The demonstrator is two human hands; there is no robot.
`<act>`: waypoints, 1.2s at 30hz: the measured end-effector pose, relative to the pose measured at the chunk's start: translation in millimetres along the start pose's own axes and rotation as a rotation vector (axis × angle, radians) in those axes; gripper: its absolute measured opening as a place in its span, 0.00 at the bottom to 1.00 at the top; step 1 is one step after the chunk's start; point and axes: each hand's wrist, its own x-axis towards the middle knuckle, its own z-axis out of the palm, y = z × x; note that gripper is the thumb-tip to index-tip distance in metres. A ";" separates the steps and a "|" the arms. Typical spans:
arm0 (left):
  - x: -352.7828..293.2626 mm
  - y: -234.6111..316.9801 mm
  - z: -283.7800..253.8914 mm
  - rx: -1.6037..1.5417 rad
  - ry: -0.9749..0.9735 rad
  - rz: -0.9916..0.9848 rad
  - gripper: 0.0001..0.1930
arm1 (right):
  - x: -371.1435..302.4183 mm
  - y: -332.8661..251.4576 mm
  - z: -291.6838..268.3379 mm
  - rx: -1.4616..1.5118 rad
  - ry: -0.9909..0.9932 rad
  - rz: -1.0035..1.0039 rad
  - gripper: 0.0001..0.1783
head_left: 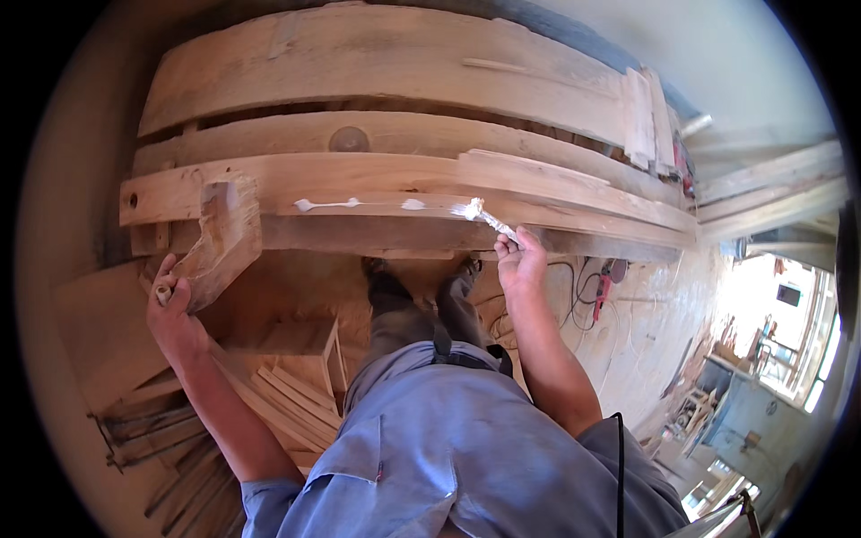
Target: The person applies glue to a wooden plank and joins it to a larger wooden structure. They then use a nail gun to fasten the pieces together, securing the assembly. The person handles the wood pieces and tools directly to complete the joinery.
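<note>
My right hand [523, 260] is closed around the handle of a glue-smeared brush [489, 218]. Its white, clotted tip touches the narrow face of a long wooden board [359, 184]. Along that face to the left runs a broken streak of white glue [413, 204], thick in some spots and thin in others. At the board's left end, my left hand [175, 309] grips a tan, jagged-edged container [229, 238] that looks like a cut-down jug. It is tilted, and its contents are hidden from this angle.
Wide planks [377, 54] lie side by side beyond the board, with dark gaps between them. A red power tool [603, 291] with a cord is on the floor at right. Wooden strips [291, 403] and metal bars [184, 466] lie at lower left.
</note>
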 end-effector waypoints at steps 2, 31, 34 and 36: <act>12.0 10.0 -2.1 0.061 -0.030 0.032 0.06 | -4.3 3.1 -0.6 0.071 0.055 -0.020 0.06; -143.9 67.2 241.9 0.129 -0.192 0.078 0.27 | 67.0 -140.9 -129.2 0.004 -0.011 -0.389 0.08; -150.4 74.3 260.0 0.104 -0.248 0.073 0.22 | 86.6 -209.5 -162.3 0.160 0.275 -0.397 0.09; -145.3 74.7 270.8 0.116 -0.311 0.095 0.18 | 111.0 -241.6 -200.3 0.236 0.375 -0.482 0.06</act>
